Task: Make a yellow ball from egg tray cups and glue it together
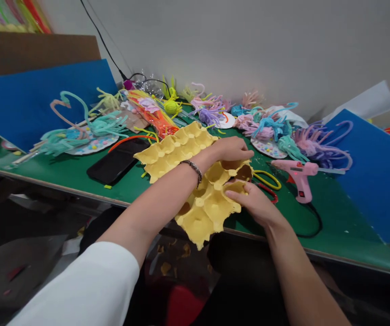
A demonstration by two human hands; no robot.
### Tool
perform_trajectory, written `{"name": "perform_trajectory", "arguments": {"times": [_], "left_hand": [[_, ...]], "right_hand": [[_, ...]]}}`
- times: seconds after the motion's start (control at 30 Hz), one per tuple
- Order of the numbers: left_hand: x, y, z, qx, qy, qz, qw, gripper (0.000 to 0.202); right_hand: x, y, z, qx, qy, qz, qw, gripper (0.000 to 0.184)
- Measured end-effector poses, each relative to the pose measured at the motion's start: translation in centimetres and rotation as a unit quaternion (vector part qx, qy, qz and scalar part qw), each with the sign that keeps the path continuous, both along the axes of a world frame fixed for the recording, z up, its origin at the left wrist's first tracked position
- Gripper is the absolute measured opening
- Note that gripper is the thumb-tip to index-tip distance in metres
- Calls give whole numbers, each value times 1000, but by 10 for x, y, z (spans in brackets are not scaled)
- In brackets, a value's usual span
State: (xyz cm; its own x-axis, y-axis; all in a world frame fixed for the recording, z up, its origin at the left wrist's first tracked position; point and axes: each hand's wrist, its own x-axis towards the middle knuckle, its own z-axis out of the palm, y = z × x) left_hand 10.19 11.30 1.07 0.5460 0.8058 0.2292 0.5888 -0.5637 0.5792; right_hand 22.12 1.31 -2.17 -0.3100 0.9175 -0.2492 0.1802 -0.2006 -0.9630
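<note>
A yellow egg carton tray (184,154) lies across the front edge of the green table (79,174), its near corner overhanging. My left hand (230,150), a bracelet on its wrist, rests curled over the tray's far right cups and grips the rim. My right hand (252,201) pinches the tray's right edge with thumb on top. Red and yellow scissor handles (268,180) lie just right of the tray, between my hands.
A pink glue gun (298,174) with black cord stands to the right. A black phone (118,160) lies left of the tray. Pipe-cleaner crafts (266,127) and paper plates fill the back. Blue boards (374,176) lean at both sides. Yellow scraps litter the floor.
</note>
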Motion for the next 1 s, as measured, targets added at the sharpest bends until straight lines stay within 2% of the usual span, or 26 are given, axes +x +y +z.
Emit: {"name": "perform_trajectory", "arguments": {"times": [0.03, 0.1, 0.2, 0.37, 0.5, 0.63, 1.0], "left_hand": [[2, -2, 0, 0, 3, -8, 1000, 36], [6, -6, 1, -3, 9, -28, 1000, 35], [12, -11, 2, 2, 14, -67, 998, 37], [15, -11, -1, 13, 20, -75, 997, 37], [14, -10, 0, 8, 18, -71, 997, 37], [11, -12, 4, -9, 8, -71, 997, 37], [9, -14, 8, -18, -11, -79, 997, 38]], "right_hand": [[4, 2, 2, -52, 20, 28, 998, 32], [11, 5, 4, -125, 52, 42, 990, 37], [14, 7, 5, -157, 57, 35, 985, 36], [2, 1, 7, -138, 30, 55, 988, 26], [-7, -9, 7, -99, 44, 1, 994, 25], [-13, -18, 5, -92, 64, -58, 992, 30], [-18, -25, -4, -75, 111, -90, 987, 37]]}}
